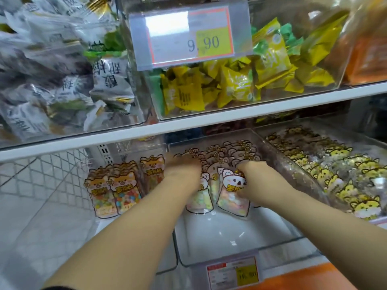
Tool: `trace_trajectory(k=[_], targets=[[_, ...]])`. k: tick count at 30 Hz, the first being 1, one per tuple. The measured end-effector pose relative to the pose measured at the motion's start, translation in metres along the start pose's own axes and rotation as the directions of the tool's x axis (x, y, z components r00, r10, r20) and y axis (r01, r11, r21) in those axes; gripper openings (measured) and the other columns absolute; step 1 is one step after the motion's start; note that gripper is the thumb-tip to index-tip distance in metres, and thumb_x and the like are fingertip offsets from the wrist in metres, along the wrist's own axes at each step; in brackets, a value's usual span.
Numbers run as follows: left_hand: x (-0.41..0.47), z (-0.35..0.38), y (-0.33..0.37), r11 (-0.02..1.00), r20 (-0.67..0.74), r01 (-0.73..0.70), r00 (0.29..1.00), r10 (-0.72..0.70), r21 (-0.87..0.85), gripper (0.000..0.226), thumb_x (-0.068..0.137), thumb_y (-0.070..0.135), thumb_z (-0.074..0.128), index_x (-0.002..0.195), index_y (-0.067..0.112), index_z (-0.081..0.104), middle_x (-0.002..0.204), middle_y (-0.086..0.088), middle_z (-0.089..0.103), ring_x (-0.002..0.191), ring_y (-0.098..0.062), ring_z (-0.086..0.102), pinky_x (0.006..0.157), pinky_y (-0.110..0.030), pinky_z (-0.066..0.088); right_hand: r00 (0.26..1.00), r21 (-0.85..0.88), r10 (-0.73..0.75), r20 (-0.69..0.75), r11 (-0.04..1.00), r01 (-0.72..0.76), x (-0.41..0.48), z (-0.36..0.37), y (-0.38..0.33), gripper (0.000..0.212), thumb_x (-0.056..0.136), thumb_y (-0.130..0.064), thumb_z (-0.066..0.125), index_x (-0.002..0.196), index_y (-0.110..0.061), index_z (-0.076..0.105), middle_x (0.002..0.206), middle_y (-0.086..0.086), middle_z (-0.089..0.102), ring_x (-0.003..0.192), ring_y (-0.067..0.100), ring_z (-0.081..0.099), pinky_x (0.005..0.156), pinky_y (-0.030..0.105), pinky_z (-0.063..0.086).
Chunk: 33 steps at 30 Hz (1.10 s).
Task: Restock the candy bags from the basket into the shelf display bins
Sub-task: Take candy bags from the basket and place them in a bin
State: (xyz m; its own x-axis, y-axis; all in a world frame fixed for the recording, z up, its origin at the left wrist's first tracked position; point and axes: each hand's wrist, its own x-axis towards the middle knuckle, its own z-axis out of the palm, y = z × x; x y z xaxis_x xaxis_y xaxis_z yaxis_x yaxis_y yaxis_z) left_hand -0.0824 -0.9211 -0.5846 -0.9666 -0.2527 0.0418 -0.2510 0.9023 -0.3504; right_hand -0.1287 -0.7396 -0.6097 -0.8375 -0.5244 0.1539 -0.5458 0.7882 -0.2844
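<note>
**Lower shelf, middle bin: koala candy bags, both hands in the stack**

Nearest: a price label (232, 273) on the front lip of the middle bin (209, 248). The bin's front floor is bare.

Further in: the front koala bag (231, 185) stands upright with its long axis vertical. The right hand (251, 174) is at its right edge, fingers curled round its top and side. The left hand (184, 167) lies just left, back upward, over a second bag (200, 203). Its fingers are blurred and buried, so whether they are spread or pinching cannot be told.

Judgement: the front bag lies left of the right fingers and wants pushing back against the row.

Behind: rows of koala bags (228, 153), upright and packed.

Flanks: orange fox bags (117, 191) to the left, yellow cat bags (326, 172) overlapping to the right.

Above: yellow and green sachets (234, 84) behind a price tag (190, 36).

The basket is not in view.
</note>
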Motion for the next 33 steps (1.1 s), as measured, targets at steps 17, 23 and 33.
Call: trace_trajectory(k=[17,23,33], targets=[[-0.006,-0.006,-0.002,0.999,0.079,-0.002,0.997,-0.001,0.036,0.035,0.091,0.004,0.059,0.122,0.019,0.061,0.111,-0.001,0.064,0.112,-0.026,0.058,0.117,-0.048,0.025,0.996,-0.059,-0.082,0.024,0.995,0.083,0.029,-0.001,-0.018,0.038,0.073,-0.01,0.075,0.104,-0.014,0.053,0.093,0.006,0.059,0.084,0.024,0.059,0.068,0.033,0.053],[-0.008,-0.008,0.0,0.998,0.058,-0.01,0.998,0.007,0.061,0.03,0.09,0.004,0.06,0.115,0.018,0.064,0.086,0.004,0.052,0.099,-0.023,0.055,0.118,-0.052,0.018,0.998,-0.041,-0.057,0.025,0.997,0.058,0.015,-0.011,-0.005,0.038,0.067,-0.014,0.081,0.097,-0.015,0.057,0.091,0.002,0.061,0.082,0.02,0.06,0.068,0.033,0.053],[-0.01,-0.012,0.002,1.0,0.035,0.023,0.999,-0.023,0.007,0.031,0.09,0.002,0.06,0.118,0.015,0.061,0.119,-0.004,0.064,0.113,-0.025,0.059,0.117,-0.047,0.028,0.966,-0.077,-0.196,0.167,0.974,0.211,0.015,-0.012,-0.02,0.048,0.073,-0.02,0.084,0.112,-0.015,0.058,0.101,0.002,0.061,0.092,0.022,0.058,0.075,0.032,0.049]])
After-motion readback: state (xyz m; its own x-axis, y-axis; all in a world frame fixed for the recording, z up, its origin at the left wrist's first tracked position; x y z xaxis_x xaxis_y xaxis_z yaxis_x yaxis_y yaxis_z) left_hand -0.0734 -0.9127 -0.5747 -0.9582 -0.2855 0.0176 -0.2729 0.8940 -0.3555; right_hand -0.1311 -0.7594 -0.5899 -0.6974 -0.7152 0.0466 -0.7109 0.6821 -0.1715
